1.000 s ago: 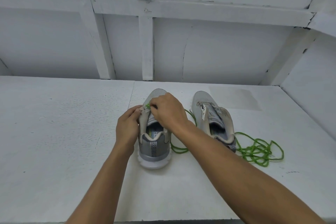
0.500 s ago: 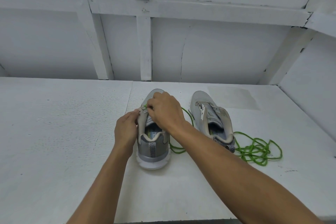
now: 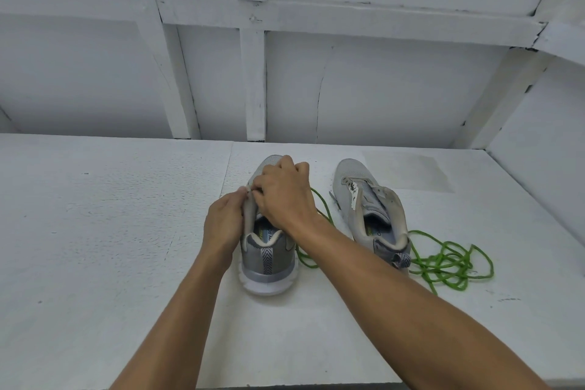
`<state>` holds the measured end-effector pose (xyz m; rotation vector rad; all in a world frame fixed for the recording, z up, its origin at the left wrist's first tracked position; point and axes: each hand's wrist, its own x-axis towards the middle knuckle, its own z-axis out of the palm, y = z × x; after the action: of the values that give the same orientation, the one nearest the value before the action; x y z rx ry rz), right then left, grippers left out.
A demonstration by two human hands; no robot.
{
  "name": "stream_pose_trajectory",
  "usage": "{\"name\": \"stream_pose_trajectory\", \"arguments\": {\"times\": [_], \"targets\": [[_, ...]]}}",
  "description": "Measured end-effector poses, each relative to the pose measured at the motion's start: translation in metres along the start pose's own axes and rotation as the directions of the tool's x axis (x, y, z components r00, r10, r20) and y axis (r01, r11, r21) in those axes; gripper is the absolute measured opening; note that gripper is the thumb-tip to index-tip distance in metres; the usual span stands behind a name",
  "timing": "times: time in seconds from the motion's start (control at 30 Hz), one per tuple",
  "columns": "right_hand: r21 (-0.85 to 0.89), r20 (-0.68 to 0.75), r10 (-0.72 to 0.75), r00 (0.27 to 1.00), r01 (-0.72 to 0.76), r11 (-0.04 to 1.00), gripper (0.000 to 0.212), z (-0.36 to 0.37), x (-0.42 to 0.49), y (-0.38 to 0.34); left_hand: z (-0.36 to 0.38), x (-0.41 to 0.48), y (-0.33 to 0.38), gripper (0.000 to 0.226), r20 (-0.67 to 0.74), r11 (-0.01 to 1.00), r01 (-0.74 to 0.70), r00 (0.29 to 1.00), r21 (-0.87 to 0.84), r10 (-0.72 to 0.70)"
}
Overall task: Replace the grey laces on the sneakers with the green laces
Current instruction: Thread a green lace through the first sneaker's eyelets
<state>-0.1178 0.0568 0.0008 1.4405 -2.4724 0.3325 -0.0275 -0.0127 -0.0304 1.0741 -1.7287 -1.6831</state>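
Note:
Two grey sneakers stand heel toward me on a white table (image 3: 126, 247). My left hand (image 3: 223, 225) pinches the left eyelet edge of the left sneaker (image 3: 269, 263). My right hand (image 3: 285, 196) lies over that shoe's tongue area with its fingers curled, pinching at the same edge; what it pinches is hidden. A green lace (image 3: 319, 209) trails out from under my right wrist and round the shoe's right side. The right sneaker (image 3: 370, 209) stands unlaced, with no lace in its eyelets. A second green lace (image 3: 452, 260) lies in a loose tangle to its right.
A white wall with wooden battens (image 3: 253, 89) rises behind the table. The table's near edge (image 3: 285, 385) runs along the bottom of the view. A side wall (image 3: 544, 174) closes the table's right end.
My right hand has slid forward over the left sneaker, covering the green lace tip that showed between my fingers a second ago. My left hand keeps its pinch.

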Motion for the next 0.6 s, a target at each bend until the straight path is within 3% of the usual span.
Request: {"name": "stream_pose_trajectory", "arguments": {"times": [0.07, 0.17, 0.27, 0.33, 0.4, 0.5, 0.53, 0.57, 0.6], "targets": [[-0.006, -0.012, 0.021, 1.000, -0.021, 1.000, 0.031, 0.002, 0.002, 0.000, -0.005, 0.008, 0.007, 0.044, 0.072, 0.997, 0.074, 0.995, -0.021, -0.072], [0.027, -0.031, 0.057, 0.998, -0.056, 0.998, 0.030, 0.005, 0.003, 0.001, -0.012, 0.024, 0.013, 0.024, 0.180, 0.992, 0.114, 0.978, -0.050, -0.103], [0.142, -0.008, 0.112, 0.994, -0.110, 0.984, 0.024, 0.002, -0.001, 0.003, -0.013, 0.034, 0.011, 0.011, 0.234, 0.988, 0.124, 0.967, -0.094, -0.099], [0.274, 0.001, 0.235, 0.972, -0.226, 0.935, 0.022, -0.003, -0.008, 0.007, -0.017, 0.044, 0.008, 0.011, 0.205, 0.969, 0.119, 0.976, -0.216, -0.074], [0.475, 0.017, 0.418, 0.908, -0.375, 0.796, 0.025, -0.009, -0.023, 0.011, -0.034, 0.063, 0.012, 0.015, 0.129, 0.856, 0.150, 0.987, -0.496, -0.098], [0.699, 0.161, 0.586, 0.794, -0.511, 0.501, 0.026, -0.017, -0.055, 0.015, -0.084, 0.099, 0.033, 0.028, 0.015, 0.391, 0.079, 0.986, -0.917, -0.164], [0.708, 0.221, 0.597, 0.771, -0.548, 0.446, 0.029, -0.016, -0.066, 0.016, -0.100, 0.107, 0.043, 0.031, -0.043, 0.323, 0.011, 0.986, -0.946, -0.161], [0.709, 0.269, 0.598, 0.755, -0.576, 0.407, 0.031, -0.014, -0.074, 0.017, -0.110, 0.109, 0.053, 0.031, -0.090, 0.361, -0.032, 0.985, -0.932, -0.147], [0.711, 0.301, 0.596, 0.744, -0.592, 0.379, 0.032, -0.012, -0.080, 0.018, -0.113, 0.108, 0.061, 0.029, -0.112, 0.480, -0.043, 0.987, -0.876, -0.115]]}}
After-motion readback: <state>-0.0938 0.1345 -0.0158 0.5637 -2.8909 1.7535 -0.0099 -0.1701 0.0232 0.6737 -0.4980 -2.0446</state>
